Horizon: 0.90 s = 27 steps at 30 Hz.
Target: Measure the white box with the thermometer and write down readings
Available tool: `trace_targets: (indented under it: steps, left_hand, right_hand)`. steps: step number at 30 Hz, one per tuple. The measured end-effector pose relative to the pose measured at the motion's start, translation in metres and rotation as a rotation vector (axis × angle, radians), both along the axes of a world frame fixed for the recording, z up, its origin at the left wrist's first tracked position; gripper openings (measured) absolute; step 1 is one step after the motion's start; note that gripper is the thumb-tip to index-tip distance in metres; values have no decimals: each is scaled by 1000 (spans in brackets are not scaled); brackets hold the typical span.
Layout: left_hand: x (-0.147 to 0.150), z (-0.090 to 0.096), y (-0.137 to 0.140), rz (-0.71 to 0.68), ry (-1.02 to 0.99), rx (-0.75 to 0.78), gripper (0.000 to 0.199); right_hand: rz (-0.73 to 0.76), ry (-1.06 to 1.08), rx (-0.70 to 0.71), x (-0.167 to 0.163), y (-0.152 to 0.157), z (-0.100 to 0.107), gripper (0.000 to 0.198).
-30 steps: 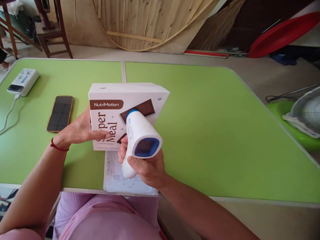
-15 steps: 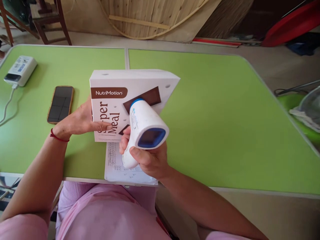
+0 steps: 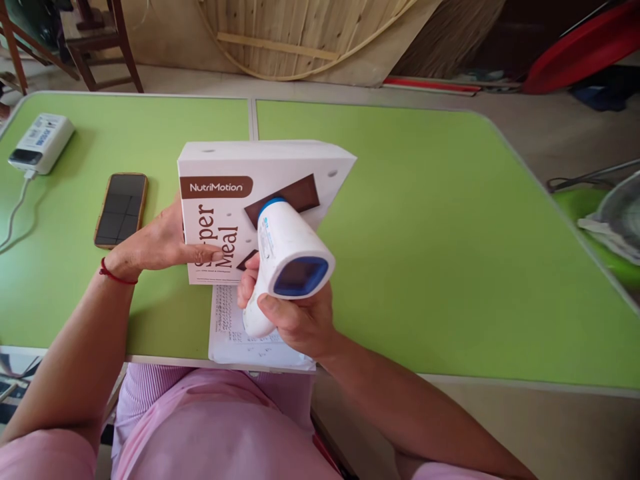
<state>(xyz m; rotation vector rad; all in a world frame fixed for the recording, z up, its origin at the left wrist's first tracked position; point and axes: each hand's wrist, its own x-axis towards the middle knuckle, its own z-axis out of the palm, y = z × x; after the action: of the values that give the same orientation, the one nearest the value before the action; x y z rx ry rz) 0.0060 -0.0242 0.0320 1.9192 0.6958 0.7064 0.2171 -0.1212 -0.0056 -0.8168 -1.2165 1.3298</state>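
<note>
My left hand (image 3: 160,241) grips the left edge of a white box (image 3: 290,167) printed "NutriMotion" and "Meal", its thumb across the front and the other fingers hidden behind. The box is held up, its printed face towards me. In my right hand (image 3: 305,323) is a white and blue infrared thermometer (image 3: 290,247), fingers wrapped round its handle. Its blue-rimmed nose points at the brown picture on the box; whether they touch I cannot tell. The thermometer's screen looks dark. Beneath both lies a sheet of paper (image 3: 263,353) with handwriting, partly covered.
A phone (image 3: 120,210) lies left of the box on the green table (image 3: 450,253). Farther left is a white power bank (image 3: 43,143) with a cable plugged in. A wooden chair (image 3: 103,47) stands past the far edge, and a green tub (image 3: 620,260) sits off the right side.
The box and thermometer have shifted very slightly left in the view. Both hands keep the same grip.
</note>
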Motion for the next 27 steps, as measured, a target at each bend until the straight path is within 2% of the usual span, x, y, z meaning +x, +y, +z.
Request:
trace_targets:
  steps: [4, 16, 19, 22, 24, 27]
  left_hand:
    - [3, 3, 0, -22, -27, -39, 42]
    - [-1, 2, 1, -2, 36, 22, 44]
    - [-1, 4, 0, 11, 36, -13, 47]
    - [-1, 2, 1, 70, -37, -47, 52]
    - [-3, -2, 4, 152, -124, -32, 57]
    - [-6, -10, 12, 336, -244, 51, 76]
  right_hand:
    - [-2, -2, -4, -1, 0, 0, 25]
    - [0, -25, -8, -2, 1, -3, 22]
    - [5, -74, 1, 2, 4, 3, 22]
    - [83, -256, 37, 23, 7, 24, 16]
    - [107, -475, 82, 47, 11, 37, 16]
    - [110, -826, 94, 87, 24, 34, 45]
